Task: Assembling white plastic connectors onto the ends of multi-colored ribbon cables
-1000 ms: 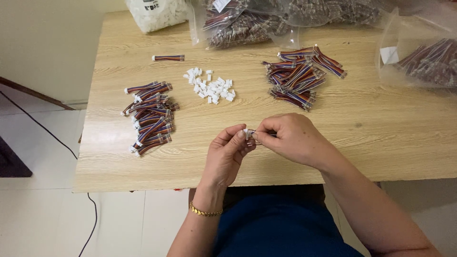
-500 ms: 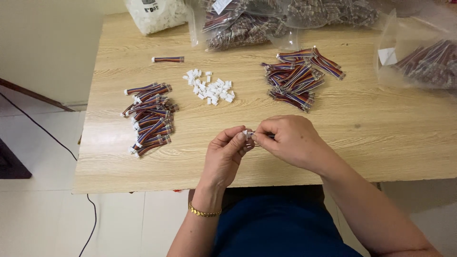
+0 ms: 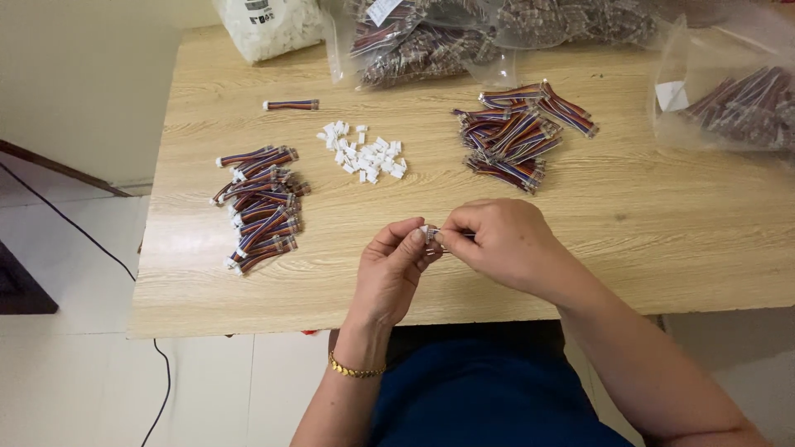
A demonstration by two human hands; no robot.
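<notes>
Both my hands meet over the near middle of the wooden table (image 3: 662, 232). My left hand (image 3: 393, 269) pinches a small white connector (image 3: 428, 233) between thumb and fingers. My right hand (image 3: 501, 242) grips a short striped wire piece (image 3: 451, 240) whose end sits at that connector; most of the wire is hidden inside the fingers. A heap of loose white connectors (image 3: 364, 153) lies beyond my hands. A pile of wire pieces with white ends (image 3: 261, 207) is on the left, and a pile of bare wire pieces (image 3: 517, 132) on the right.
One single wire piece (image 3: 290, 105) lies apart at the far left. Clear plastic bags of wires (image 3: 464, 37) and a bag of white parts (image 3: 269, 25) line the far edge; another bag of wires (image 3: 737, 103) sits at the right. A black cable (image 3: 74, 223) crosses the floor.
</notes>
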